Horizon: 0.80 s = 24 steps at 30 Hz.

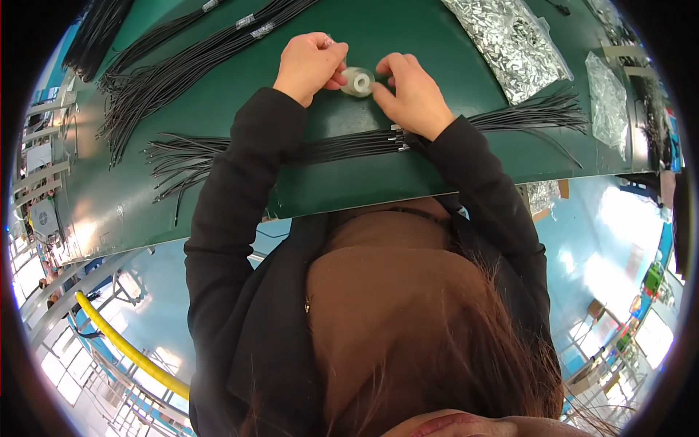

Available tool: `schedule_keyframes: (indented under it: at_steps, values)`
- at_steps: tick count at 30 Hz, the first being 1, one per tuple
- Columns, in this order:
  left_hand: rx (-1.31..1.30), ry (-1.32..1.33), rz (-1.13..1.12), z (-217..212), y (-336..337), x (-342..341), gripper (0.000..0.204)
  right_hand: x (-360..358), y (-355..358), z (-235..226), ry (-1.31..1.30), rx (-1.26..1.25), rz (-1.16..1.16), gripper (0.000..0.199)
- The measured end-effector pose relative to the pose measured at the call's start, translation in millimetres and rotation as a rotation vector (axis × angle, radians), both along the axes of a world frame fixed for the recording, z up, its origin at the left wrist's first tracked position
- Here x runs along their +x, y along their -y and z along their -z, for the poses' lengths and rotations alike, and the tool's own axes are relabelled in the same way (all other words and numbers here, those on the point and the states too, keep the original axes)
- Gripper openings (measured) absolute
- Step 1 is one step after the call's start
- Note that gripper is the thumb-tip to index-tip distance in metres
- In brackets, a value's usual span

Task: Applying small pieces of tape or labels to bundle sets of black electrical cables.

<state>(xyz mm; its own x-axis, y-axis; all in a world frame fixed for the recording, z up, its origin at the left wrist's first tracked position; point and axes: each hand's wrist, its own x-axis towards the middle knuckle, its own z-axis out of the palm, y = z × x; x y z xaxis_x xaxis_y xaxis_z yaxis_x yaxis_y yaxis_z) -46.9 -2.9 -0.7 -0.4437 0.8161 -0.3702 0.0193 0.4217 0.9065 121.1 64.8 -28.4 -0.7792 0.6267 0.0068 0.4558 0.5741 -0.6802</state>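
Note:
A small roll of clear tape [359,82] is between my two hands over the green table, its pale core turned up toward me. My left hand [312,67] is closed, its lower fingers against the roll's left side. Its thumb and forefinger pinch together above, beside a shiny clear bit, perhaps tape. At the roll's right rim, my right hand [415,95] curves with thumb and forefinger apart; the thumb tip is at the rim, though contact is unclear. Under my forearms lies a bundle of black cables [342,148], with silvery pieces near my right wrist.
More black cable bundles [175,65] lie at the far left, some wrapped with clear bands. A bag of small metal pieces [513,47] rests at the far right, near a crumpled clear plastic bag [606,102]. The table's front edge [378,202] runs before my body.

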Motion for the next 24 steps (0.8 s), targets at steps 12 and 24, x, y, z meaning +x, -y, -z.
schedule_keyframes:
  at_steps: [12, 24]
  values:
    - [0.069, -0.151, 0.019, 1.1, 3.2, -7.1, 0.023, -4.5, -6.7, -0.3, -0.045, -0.028, -0.116, 0.043]
    - [0.062, -0.126, 0.139, -22.1, 18.2, 20.2, 0.027, 28.4, 17.8, -31.9, -0.338, -1.254, -0.008, 0.025]
